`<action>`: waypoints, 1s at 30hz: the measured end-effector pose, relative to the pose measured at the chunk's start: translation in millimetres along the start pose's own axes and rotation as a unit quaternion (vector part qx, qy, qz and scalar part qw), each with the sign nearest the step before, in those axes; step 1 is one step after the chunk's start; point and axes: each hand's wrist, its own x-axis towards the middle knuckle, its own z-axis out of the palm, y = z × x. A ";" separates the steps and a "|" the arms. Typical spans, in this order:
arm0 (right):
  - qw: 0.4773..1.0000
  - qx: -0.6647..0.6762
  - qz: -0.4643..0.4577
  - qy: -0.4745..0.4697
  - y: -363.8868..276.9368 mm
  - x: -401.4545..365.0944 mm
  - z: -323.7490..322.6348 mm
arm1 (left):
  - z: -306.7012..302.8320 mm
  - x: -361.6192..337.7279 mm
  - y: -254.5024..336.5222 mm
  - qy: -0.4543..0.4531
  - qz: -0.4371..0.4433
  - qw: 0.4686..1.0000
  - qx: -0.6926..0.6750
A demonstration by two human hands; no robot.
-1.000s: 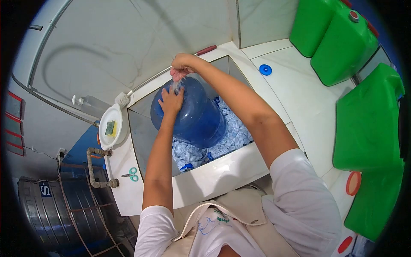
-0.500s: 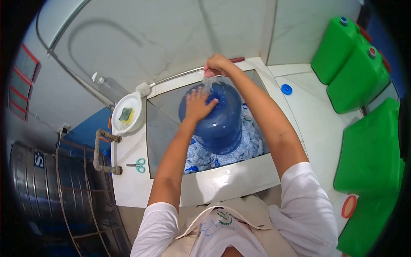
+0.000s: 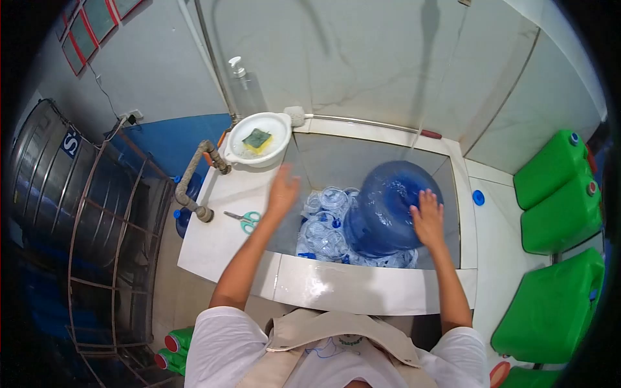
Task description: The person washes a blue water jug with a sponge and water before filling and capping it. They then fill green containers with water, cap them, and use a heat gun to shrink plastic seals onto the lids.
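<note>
A big blue water jug (image 3: 381,226) stands in the grey sink (image 3: 284,236), its wet round end facing up. My right hand (image 3: 428,218) rests on the jug's right side with fingers spread. Left of the jug, my left hand (image 3: 283,191) is in the air, fingers stretched out and slightly blurred, with nothing seen in it. It is near a white bowl (image 3: 275,152) that holds a green and yellow sponge (image 3: 257,140). Around the jug's base lie many clear and blue plastic caps or seals (image 3: 326,226). A thin water stream (image 3: 412,143) falls behind the jug.
Teal-handled scissors (image 3: 248,222) lie on the white counter beside a bent pipe (image 3: 187,184). A pump bottle (image 3: 244,87) and a long-handled brush (image 3: 294,116) are at the back. Green jerrycans (image 3: 559,213) line the right side, near a blue cap (image 3: 478,197).
My left hand has left the jug and moved left toward the bowl. My right hand has come down from the running water onto the jug's side. The view has swung left.
</note>
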 end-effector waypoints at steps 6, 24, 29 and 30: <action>0.976 -0.005 0.215 -0.037 -39.7 5.5 -11.0 | -112.2 40.7 -79.6 0.285 -0.028 0.949 0.130; 0.995 0.018 -0.008 0.097 -28.9 -39.2 0.2 | -46.4 18.4 -55.6 0.144 0.015 0.963 0.226; 0.816 0.485 0.313 -0.003 4.4 -39.2 14.3 | 104.9 -34.8 9.4 -0.283 -0.122 0.935 -0.174; 0.817 0.484 0.313 0.004 1.6 -43.3 12.3 | 127.9 -40.2 10.2 -0.329 -0.173 0.878 -0.300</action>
